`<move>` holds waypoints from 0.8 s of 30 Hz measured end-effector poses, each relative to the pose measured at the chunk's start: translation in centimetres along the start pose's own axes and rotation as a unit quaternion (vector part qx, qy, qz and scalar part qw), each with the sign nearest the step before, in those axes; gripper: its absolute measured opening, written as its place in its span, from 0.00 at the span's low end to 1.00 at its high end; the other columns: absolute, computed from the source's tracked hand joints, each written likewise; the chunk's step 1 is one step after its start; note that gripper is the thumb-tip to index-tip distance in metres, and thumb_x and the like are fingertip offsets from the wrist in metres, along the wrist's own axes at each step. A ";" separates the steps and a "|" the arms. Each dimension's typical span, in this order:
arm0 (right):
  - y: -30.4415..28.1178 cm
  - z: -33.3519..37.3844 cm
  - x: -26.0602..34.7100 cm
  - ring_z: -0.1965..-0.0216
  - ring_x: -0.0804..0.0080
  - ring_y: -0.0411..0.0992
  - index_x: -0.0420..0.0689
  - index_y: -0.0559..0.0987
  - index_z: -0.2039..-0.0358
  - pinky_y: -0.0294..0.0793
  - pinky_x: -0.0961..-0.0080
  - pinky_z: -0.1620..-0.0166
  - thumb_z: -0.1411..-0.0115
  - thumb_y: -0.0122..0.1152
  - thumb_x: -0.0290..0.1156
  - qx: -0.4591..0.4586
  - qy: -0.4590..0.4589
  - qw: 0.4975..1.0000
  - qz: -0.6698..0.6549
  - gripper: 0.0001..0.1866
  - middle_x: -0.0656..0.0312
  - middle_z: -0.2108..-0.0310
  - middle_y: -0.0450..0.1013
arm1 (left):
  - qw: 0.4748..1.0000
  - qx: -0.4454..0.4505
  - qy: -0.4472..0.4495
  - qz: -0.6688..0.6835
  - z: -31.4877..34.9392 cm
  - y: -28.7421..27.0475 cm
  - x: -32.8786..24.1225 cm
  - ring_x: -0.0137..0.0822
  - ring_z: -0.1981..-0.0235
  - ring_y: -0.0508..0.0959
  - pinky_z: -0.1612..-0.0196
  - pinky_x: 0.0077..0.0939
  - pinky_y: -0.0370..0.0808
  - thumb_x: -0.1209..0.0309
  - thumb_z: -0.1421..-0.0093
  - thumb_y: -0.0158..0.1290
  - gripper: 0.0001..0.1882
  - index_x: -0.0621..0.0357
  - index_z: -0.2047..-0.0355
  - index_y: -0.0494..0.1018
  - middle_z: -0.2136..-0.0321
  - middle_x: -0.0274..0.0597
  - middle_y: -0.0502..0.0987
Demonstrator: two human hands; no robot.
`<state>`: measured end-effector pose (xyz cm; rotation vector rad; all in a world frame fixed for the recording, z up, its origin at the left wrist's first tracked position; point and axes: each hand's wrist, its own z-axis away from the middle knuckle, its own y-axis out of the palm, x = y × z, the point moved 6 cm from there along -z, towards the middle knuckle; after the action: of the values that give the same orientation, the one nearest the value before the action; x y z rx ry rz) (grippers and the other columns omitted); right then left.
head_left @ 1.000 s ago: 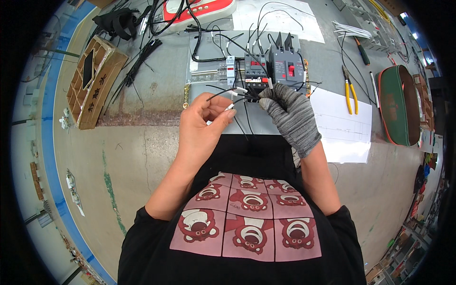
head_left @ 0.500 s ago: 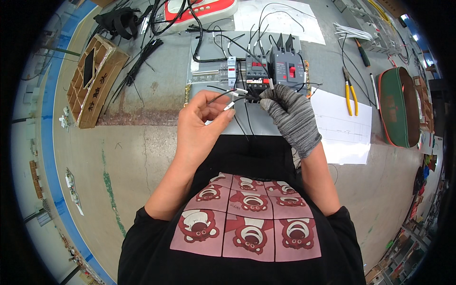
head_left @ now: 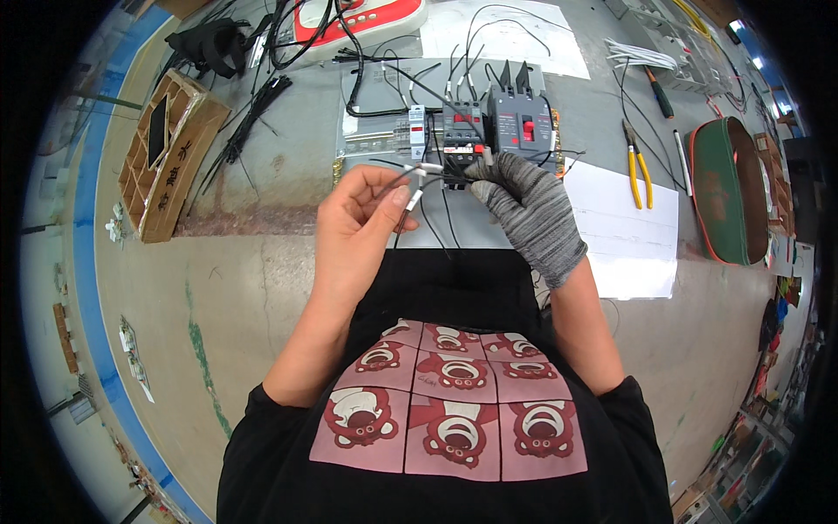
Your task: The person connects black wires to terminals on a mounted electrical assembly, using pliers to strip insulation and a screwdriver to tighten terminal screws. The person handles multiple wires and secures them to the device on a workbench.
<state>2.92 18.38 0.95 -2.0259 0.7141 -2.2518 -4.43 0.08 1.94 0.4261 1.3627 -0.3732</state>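
Observation:
My bare left hand (head_left: 360, 214) pinches black wires (head_left: 394, 187) that carry white marker sleeves (head_left: 427, 168). Several of these wires run right to my right hand (head_left: 530, 210), which wears a grey knitted glove and has its fingers closed on the bundle. Just beyond the hands lies a grey mounting plate (head_left: 371, 96). On it sit a contactor with a relay block (head_left: 463, 127), a slim white module (head_left: 417, 131) and a dark grey circuit breaker (head_left: 521, 122) with a red toggle. Loose wire ends hang down between my hands. My gloved fingertips hide part of the bundle.
Yellow-handled pliers (head_left: 638, 170) rest on white paper (head_left: 624, 240) at the right, near a green bag (head_left: 731, 194). A screwdriver (head_left: 660, 94) lies farther back. At the left stand a wooden compartment box (head_left: 175, 188) and a bunch of black cable ties (head_left: 253, 122).
My left hand has turned slightly, and the marked wire end in it now points more downward. My right hand keeps its hold. The whole view has shifted a little.

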 end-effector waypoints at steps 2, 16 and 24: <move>0.0 0.0 -0.3 0.72 0.77 0.75 0.39 0.78 0.58 0.75 0.80 0.68 0.41 0.60 0.26 -0.006 -0.001 0.998 -0.055 0.11 0.59 0.68 0.78 | 1.000 -0.005 0.006 -0.002 0.0 -0.3 0.1 0.27 0.71 0.76 0.68 0.18 0.73 0.73 0.38 0.53 0.09 0.65 0.59 0.70 0.67 0.39 0.75; -2.4 2.7 0.8 0.72 0.80 0.74 0.40 0.76 0.56 0.75 0.83 0.67 0.39 0.54 0.21 -0.168 -0.117 0.962 -0.181 0.10 0.60 0.65 0.77 | 0.994 -0.050 -0.027 0.089 -1.0 -0.4 0.8 0.23 0.78 0.72 0.73 0.15 0.68 0.71 0.38 0.54 0.10 0.64 0.60 0.72 0.74 0.37 0.76; -0.8 2.8 -1.7 0.75 0.79 0.72 0.38 0.76 0.58 0.72 0.83 0.70 0.40 0.59 0.24 -0.095 0.069 0.978 -0.171 0.10 0.62 0.70 0.75 | 0.992 -0.038 -0.046 0.114 -0.7 0.0 0.9 0.22 0.78 0.72 0.72 0.14 0.68 0.72 0.39 0.54 0.09 0.63 0.60 0.72 0.75 0.37 0.76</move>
<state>6.11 18.80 -0.21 -2.2467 0.6553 -2.6248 -4.94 0.42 0.97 0.4886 1.2192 -0.1504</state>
